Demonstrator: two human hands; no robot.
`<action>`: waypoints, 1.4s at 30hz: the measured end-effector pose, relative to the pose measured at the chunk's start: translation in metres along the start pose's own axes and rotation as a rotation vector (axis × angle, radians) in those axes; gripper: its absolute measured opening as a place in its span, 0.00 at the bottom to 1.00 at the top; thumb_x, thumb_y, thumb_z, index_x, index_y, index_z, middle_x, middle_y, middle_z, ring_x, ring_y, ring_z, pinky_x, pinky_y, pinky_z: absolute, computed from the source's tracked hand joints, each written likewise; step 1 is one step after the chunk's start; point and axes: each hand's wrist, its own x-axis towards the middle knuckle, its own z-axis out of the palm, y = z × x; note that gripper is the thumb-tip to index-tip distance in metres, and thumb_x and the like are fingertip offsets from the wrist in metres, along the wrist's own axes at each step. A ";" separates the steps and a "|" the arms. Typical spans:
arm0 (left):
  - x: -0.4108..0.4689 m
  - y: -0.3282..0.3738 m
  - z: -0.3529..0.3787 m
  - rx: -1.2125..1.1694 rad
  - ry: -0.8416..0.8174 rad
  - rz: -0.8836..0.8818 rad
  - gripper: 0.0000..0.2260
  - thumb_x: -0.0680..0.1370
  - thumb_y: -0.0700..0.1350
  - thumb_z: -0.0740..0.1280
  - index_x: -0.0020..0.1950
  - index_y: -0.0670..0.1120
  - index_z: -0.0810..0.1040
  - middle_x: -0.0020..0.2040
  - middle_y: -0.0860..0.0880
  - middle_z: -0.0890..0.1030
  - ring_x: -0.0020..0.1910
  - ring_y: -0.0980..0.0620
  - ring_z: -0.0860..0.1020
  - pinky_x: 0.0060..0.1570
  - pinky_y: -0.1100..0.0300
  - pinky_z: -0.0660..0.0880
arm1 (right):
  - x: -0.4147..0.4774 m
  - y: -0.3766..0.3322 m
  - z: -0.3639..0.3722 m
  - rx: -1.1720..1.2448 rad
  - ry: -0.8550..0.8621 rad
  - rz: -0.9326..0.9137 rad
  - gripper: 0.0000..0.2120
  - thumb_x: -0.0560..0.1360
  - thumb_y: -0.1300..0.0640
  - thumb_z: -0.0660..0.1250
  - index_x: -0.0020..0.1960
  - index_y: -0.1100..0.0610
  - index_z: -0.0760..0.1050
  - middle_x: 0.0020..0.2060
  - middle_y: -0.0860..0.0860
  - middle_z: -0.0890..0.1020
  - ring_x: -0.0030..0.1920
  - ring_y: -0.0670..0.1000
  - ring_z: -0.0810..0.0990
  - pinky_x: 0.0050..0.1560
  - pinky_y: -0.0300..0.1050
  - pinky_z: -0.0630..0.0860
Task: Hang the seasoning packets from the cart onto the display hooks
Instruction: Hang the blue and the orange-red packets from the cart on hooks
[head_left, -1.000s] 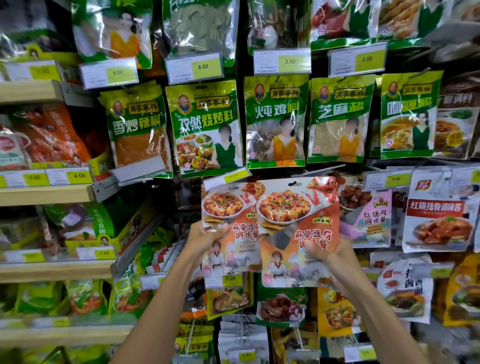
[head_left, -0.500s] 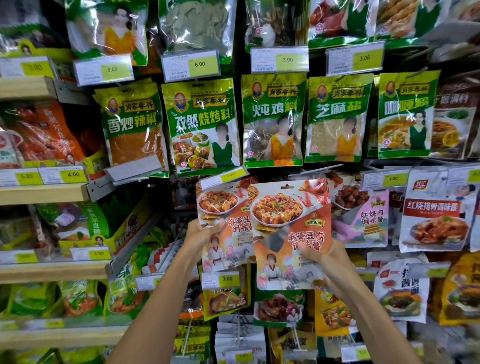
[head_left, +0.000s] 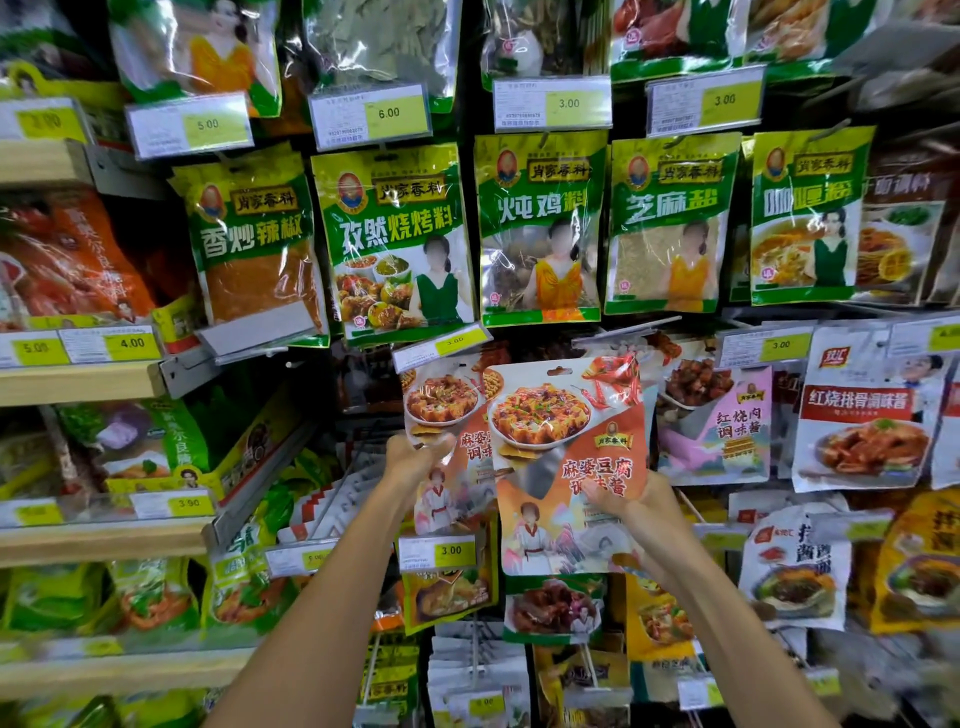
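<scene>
Nearest to us, our right hand (head_left: 641, 519) curls round the lower right edge of the front packet (head_left: 566, 457), thumb pressed flat on its printed face and fingers hidden behind it. Our left hand (head_left: 415, 460) pinches the left edge of a second packet (head_left: 441, 410) of the same design, which sits behind the first and is half covered by it. Both packets are raised in front of the display, just below a tilted price tag (head_left: 447, 345) whose yellow patch reads 3.00; we cannot tell whether either one is on a hook. The front packet reads 麻婆豆腐调味酱 in red beneath a small 肖家香料 badge, and it is printed with a bowl of sauced tofu, red chillies and a figure in white and red. It is a flat, glossy pouch with rounded corners and a hang slot (head_left: 559, 371) punched at its top. Above hangs a row of green pouches (head_left: 540, 228), shiny, with clear windows, reading 香炒辣椒, 孜然烧烤料, 炖鸡料, 芝麻盐 and 咖喱粉 under the same brand badge. To the right hang a pink pouch (head_left: 722, 426) marked 红烧肉调味酱 and a white pouch (head_left: 862, 415) marked 红烧排骨调味酱. At the left a wooden shelf (head_left: 78, 383) carries a shelf tag (head_left: 132, 343) reading 4.00.
</scene>
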 end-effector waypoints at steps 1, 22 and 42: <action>-0.002 -0.001 0.001 -0.004 0.008 0.017 0.06 0.74 0.39 0.72 0.46 0.38 0.78 0.39 0.43 0.79 0.34 0.47 0.76 0.35 0.56 0.73 | -0.001 0.002 0.001 0.002 -0.004 -0.002 0.10 0.75 0.64 0.69 0.56 0.60 0.77 0.51 0.55 0.84 0.52 0.54 0.82 0.55 0.51 0.77; -0.080 0.212 -0.084 0.718 0.694 1.153 0.11 0.81 0.41 0.58 0.57 0.38 0.77 0.52 0.40 0.80 0.51 0.43 0.76 0.50 0.59 0.68 | 0.032 0.006 0.090 -0.022 -0.185 0.104 0.12 0.69 0.58 0.75 0.50 0.61 0.79 0.47 0.57 0.85 0.50 0.56 0.83 0.54 0.52 0.78; 0.016 0.281 -0.045 1.203 0.568 1.249 0.18 0.82 0.47 0.56 0.69 0.40 0.67 0.65 0.40 0.72 0.64 0.43 0.70 0.65 0.53 0.65 | 0.047 0.005 0.097 -0.013 -0.073 0.164 0.09 0.73 0.62 0.71 0.54 0.60 0.79 0.49 0.54 0.84 0.52 0.54 0.82 0.53 0.48 0.76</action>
